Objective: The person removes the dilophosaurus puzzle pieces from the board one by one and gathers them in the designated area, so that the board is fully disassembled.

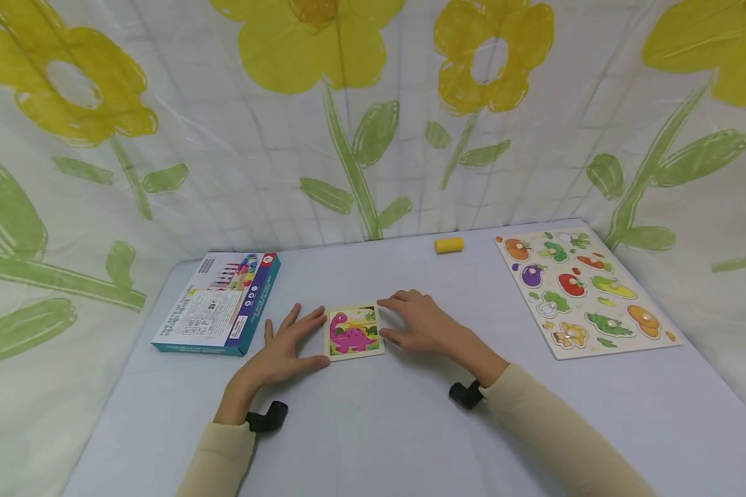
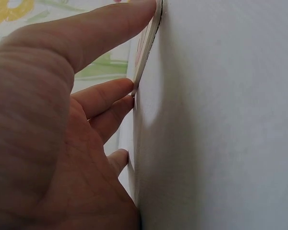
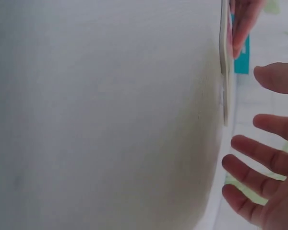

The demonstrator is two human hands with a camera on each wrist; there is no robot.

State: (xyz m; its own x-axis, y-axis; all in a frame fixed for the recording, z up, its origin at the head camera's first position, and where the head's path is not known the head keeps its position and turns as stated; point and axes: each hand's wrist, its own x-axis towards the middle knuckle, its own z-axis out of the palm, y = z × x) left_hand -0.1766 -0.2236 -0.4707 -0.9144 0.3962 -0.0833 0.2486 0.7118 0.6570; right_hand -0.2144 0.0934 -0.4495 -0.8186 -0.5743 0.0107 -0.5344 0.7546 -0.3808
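A small square picture puzzle with a pink dinosaur lies flat on the table in the head view. My left hand is at its left side, fingers spread. The thumb touches the lower left corner, and in the left wrist view fingertips meet the edge of the puzzle. On the other side my right hand hovers by the puzzle's right edge with its fingers parted. The right wrist view shows the fingers of that hand apart from the board, with nothing held.
A boxed set with a blue-green side lies left of my left hand. A yellow cylinder is near the table's back edge. At the right lies a vegetable peg board. A flowered curtain hangs behind the table.
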